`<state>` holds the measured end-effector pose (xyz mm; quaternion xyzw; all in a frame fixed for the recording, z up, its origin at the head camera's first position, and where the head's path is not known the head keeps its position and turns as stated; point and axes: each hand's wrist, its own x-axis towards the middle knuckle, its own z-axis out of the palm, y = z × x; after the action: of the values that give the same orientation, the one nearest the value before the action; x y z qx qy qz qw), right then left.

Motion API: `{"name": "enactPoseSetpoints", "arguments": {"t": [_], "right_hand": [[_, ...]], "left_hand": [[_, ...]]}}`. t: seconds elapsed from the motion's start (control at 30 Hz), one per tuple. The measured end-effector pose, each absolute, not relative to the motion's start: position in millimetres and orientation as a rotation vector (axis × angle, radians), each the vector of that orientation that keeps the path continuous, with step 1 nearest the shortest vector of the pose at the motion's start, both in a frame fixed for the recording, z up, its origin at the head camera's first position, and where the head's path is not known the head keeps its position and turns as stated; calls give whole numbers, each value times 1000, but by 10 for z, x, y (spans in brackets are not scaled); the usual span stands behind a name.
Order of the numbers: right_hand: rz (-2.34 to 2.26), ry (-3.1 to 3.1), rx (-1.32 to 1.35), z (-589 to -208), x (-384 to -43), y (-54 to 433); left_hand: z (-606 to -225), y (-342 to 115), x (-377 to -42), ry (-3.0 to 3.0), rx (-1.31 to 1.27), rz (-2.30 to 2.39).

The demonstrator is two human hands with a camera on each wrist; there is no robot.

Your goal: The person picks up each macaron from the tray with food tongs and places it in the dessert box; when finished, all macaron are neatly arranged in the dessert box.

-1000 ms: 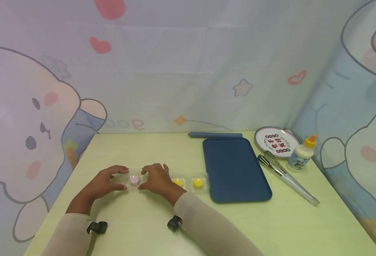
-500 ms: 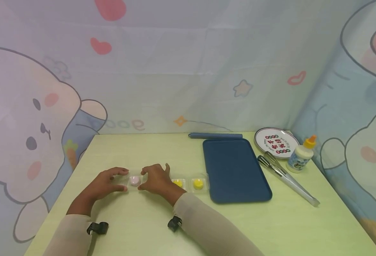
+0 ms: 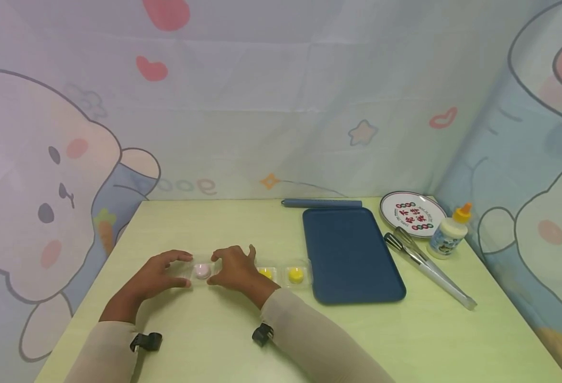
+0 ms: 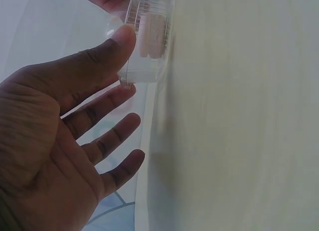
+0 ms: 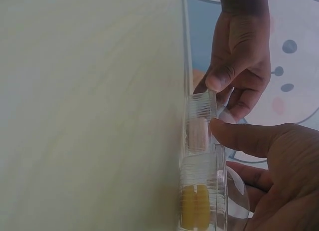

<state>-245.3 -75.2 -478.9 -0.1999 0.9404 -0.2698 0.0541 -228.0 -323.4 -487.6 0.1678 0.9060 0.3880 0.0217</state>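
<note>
Low clear plastic boxes with domed lids stand in a row on the table. The left one [image 4: 142, 74] holds a round pink piece [image 3: 202, 271], two-layered like a macaron. My left hand [image 3: 158, 274] pinches its left end between thumb and forefinger, the other fingers spread free. At its right end, my right hand [image 3: 235, 270] grips the lid edge, its thumb [image 5: 239, 136] on the near side and the forefinger opposite. Yellow two-layered pieces [image 3: 296, 275] sit inside the boxes to the right. In the head view my right hand and wrist hide part of the row.
Right of the boxes lies a dark blue tray [image 3: 354, 255], with a blue-grey rod [image 3: 321, 203] behind it. Farther right are a printed white plate [image 3: 391, 210], metal tongs [image 3: 434, 271] and an orange-tipped squeeze bottle [image 3: 448, 236]. A printed cloth [image 3: 281, 106] hangs around the table.
Both hands stay almost still at the ends of the left box. The boxes and the things on the right have not moved.
</note>
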Motion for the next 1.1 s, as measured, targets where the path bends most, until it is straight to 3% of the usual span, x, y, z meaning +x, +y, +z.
{"name": "enactPoseSetpoints", "arguments": {"t": [0.7, 1.1], "right_hand": [[-882, 2827, -614, -4819, -2460, -652], [-935, 2907, -685, -4624, -2422, -218]], "left_hand": [[-4896, -3225, -2282, 2814, 576, 1152], [-4755, -3159, -2231, 2933, 623, 1025]]}}
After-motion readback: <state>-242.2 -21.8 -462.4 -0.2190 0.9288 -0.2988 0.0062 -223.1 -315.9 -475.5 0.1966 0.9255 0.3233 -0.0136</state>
